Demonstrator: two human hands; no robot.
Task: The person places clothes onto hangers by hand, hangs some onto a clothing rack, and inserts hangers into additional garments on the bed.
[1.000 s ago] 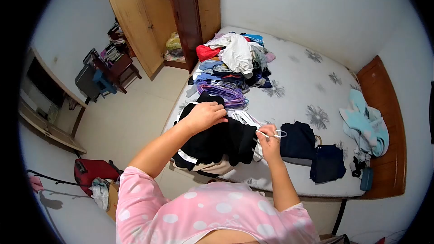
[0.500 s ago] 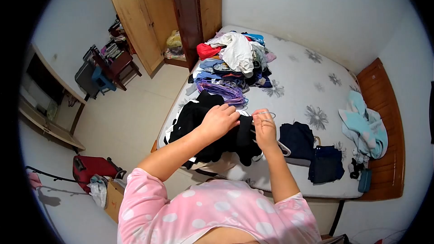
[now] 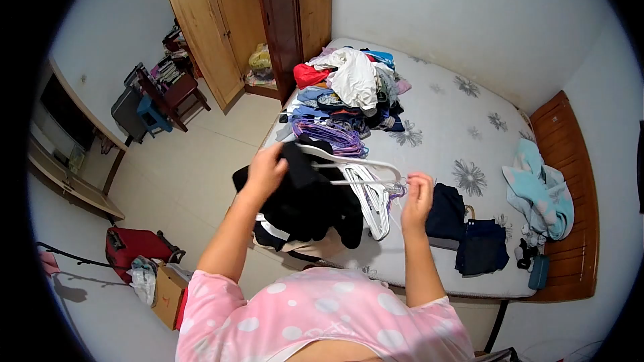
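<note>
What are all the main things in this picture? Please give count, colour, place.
Black garment: one, black, centre
Raised hanger: one, white, centre
Mattress: one, white and grey, centre
Stacked hangers: several, white, on mattress
Purple hangers: several, purple, centre
Clothes pile: one, multicoloured, mattress's far end
Folded bundles: two, dark blue, right
Headboard: one, brown, right
Blanket: one, pale blue, by headboard
Case: one, teal, by headboard
Wardrobe: one, brown, upper left
Chair: one, brown, left
Stool: one, blue, beside chair
Red suitcase: one, red, lower left
Box: one, brown, lower left
Left hand: one, holding black garment
Right hand: one, by raised hanger
</note>
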